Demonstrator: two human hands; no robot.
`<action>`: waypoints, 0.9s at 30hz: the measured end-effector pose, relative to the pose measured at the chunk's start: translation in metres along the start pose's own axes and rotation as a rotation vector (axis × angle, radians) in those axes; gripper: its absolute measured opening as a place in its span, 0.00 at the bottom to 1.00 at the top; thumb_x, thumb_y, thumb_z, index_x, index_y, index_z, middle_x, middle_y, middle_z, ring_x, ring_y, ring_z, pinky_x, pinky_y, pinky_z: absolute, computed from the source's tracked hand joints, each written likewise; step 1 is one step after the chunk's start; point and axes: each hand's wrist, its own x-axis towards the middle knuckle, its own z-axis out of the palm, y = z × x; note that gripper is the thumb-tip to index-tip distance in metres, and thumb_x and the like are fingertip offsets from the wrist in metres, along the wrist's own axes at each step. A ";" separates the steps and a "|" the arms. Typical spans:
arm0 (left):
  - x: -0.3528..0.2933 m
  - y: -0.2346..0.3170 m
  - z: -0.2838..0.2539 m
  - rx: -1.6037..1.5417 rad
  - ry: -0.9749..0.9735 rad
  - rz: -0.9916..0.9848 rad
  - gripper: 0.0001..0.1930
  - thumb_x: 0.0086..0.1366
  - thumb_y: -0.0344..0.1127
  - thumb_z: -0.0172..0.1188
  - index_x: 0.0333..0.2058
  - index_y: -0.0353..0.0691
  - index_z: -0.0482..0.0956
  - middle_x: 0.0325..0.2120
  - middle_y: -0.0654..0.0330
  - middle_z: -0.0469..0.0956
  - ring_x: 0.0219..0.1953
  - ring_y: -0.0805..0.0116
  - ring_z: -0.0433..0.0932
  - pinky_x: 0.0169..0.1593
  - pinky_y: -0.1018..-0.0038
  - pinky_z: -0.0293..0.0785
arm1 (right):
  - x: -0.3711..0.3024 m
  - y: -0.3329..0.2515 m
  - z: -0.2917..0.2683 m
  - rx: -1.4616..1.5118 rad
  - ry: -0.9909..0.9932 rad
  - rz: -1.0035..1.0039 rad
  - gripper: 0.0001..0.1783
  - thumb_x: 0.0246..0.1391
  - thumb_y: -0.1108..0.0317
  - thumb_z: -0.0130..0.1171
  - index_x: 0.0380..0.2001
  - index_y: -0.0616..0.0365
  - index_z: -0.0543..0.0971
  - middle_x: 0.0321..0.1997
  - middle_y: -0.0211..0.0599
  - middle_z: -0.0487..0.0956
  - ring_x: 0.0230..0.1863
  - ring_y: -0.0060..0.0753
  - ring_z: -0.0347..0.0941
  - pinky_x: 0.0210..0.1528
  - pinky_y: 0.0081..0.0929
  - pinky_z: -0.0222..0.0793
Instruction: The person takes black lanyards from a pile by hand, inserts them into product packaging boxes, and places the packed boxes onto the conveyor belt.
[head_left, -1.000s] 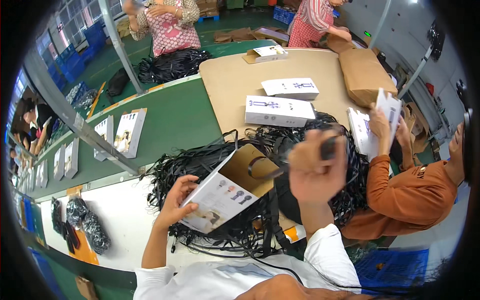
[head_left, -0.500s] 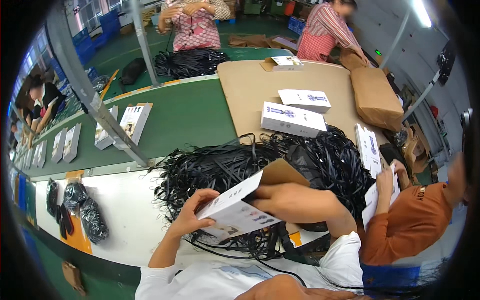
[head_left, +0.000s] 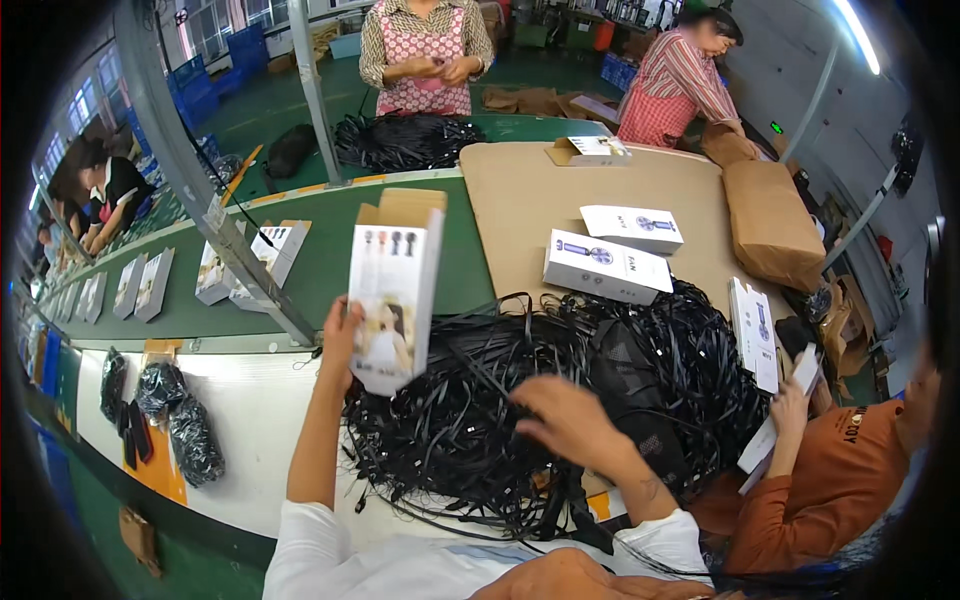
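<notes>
My left hand [head_left: 342,338] grips a white fan box [head_left: 388,300] by its lower side and holds it upright, its brown top flap standing up. Whatever is inside the box cannot be seen. A tangled heap of black cables [head_left: 450,410] fills the bench in front of me. Just over this heap is my right hand [head_left: 570,418], slightly blurred, with its fingers apart and nothing in them. A black mesh bag [head_left: 625,355] lies among the cables.
White boxes [head_left: 605,265] rest on a cardboard sheet [head_left: 510,190]. More stand along the green conveyor [head_left: 330,235], behind a metal post [head_left: 215,220]. Bagged black items [head_left: 195,440] lie left. On the right, a co-worker in an orange sleeve [head_left: 840,480] handles a white box.
My right hand has come out of the box and moved over the cables. My left hand has raised the box and turned it upright toward the conveyor. The view has shifted slightly.
</notes>
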 end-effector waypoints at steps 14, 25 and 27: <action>0.116 -0.025 -0.017 0.317 0.207 0.501 0.24 0.58 0.30 0.51 0.54 0.35 0.58 0.54 0.52 0.61 0.58 0.62 0.60 0.58 0.71 0.55 | -0.041 -0.003 0.006 0.004 0.137 0.073 0.04 0.43 0.68 0.61 0.24 0.55 0.78 0.25 0.30 0.73 0.28 0.33 0.72 0.26 0.25 0.67; -0.118 0.090 0.138 -0.244 -1.249 -0.143 0.43 0.56 0.68 0.45 0.58 0.36 0.54 0.47 0.55 0.66 0.52 0.68 0.65 0.55 0.71 0.59 | 0.007 -0.060 -0.075 1.251 0.243 -0.261 0.15 0.55 0.59 0.53 0.26 0.60 0.75 0.37 0.50 0.72 0.40 0.47 0.71 0.44 0.42 0.68; -0.127 0.088 0.135 -0.394 -1.277 -0.157 0.29 0.62 0.52 0.50 0.54 0.36 0.58 0.28 0.62 0.70 0.32 0.78 0.70 0.39 0.80 0.66 | 0.001 -0.047 -0.081 1.497 0.409 -0.264 0.10 0.60 0.63 0.44 0.36 0.56 0.72 0.24 0.32 0.67 0.27 0.34 0.69 0.37 0.41 0.70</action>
